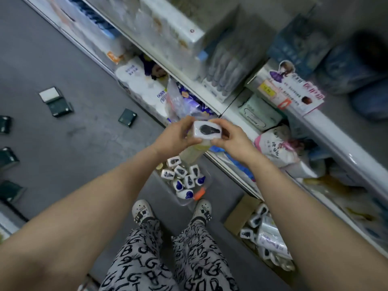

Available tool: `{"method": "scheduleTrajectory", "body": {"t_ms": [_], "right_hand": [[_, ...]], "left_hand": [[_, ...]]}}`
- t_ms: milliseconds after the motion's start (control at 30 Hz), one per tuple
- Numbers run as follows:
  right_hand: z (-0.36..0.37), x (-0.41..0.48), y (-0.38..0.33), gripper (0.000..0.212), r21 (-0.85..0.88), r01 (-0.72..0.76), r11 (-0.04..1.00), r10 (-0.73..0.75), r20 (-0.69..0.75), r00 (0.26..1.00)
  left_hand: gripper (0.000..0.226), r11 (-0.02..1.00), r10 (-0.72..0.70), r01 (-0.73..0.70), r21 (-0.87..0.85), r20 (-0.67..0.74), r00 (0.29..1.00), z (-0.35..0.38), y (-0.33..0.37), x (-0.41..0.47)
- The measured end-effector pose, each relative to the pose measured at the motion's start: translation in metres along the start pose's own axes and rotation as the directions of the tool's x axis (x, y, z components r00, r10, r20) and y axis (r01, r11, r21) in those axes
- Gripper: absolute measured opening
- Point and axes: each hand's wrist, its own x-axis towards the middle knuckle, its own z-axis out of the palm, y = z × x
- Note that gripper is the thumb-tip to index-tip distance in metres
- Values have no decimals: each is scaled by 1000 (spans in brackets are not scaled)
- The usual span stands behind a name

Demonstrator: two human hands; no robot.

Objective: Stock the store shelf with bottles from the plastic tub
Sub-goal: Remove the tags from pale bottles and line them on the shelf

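**Both hands on one bottle above the tub**

The left hand [178, 136] and right hand [232, 139] meet at mid-frame. Each curls fingers and thumb round the cap end of a single bottle [206, 130], the left from one side, the right from the other. Both forearms reach forward, bare, converging from the lower corners. The bottle points its white square cap upward, with a dark drop-shaped lid set in it; a pale yellowish body hangs below the hands. No label text on it can be read.

Directly under the hands, on the grey floor [63, 59], stands the clear plastic tub [210, 178] with an orange clasp [198, 195]. It holds a cluster of tub bottles [181, 177], caps up, their lids dark or blue. To the right a cardboard box [239, 215] holds further capped bottles and white wrapped packs.

The store shelf [210, 97] runs diagonally behind the hands, just beyond the tub. A white roll pack [144, 85] on its lower tier carries inverted digits that read 4800. A yellow price tag [266, 90] and a printed card [294, 85] with a cartoon figure hang on an upper edge; their writing is too blurred to read.

Trousers [151, 259] printed with the letters B, I and G, and white clogs [142, 211], fill the bottom. Dark green boxes [127, 117] lie scattered at left.
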Motion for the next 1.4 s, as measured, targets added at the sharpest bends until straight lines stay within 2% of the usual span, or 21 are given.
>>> {"method": "scheduleTrajectory", "body": {"t_ms": [133,233,367,500,600,667,933,1067,1133,1267,1400], "right_hand": [[-14,-21,-48,49,270,34,962,2,-133,991],[-21,-33,-81,43,348,82,934,2,-235,972],[-29,-45,-114,45,415,130,900,-44,-211,977],[-43,-64,-149,53,393,218,894,-136,-227,964],[-56,-80,-171,73,327,261,908,-186,-242,952],[-63,-89,-184,80,307,276,911,-200,-256,946],[-122,-128,-225,76,264,409,874,-281,-414,866],[-156,-135,-239,87,288,461,839,-266,-521,811],[-172,-139,-248,91,271,479,835,-266,-564,782],[-203,-145,-258,83,225,522,823,-304,-602,738],[-234,-147,-267,79,170,557,813,-344,-631,695]], "left_hand": [[43,994,60,-67,-88,-82,995,-36,54,-7],[43,983,90,-111,-143,-146,985,-63,92,-12],[29,967,167,-196,-163,-176,970,-86,142,-14],[32,952,234,-262,-158,-172,957,-104,189,-13],[50,949,267,-292,-122,-186,946,-114,223,-15],[51,942,299,-323,-95,-204,932,-117,242,-15],[51,899,411,-431,-76,-190,892,-115,333,-13],[34,876,411,-447,-180,-208,888,-107,379,-4],[41,863,425,-468,-192,-225,877,-103,400,1],[56,841,463,-507,-188,-234,855,-96,434,10],[50,809,504,-555,-193,-257,825,-86,461,24]]}}
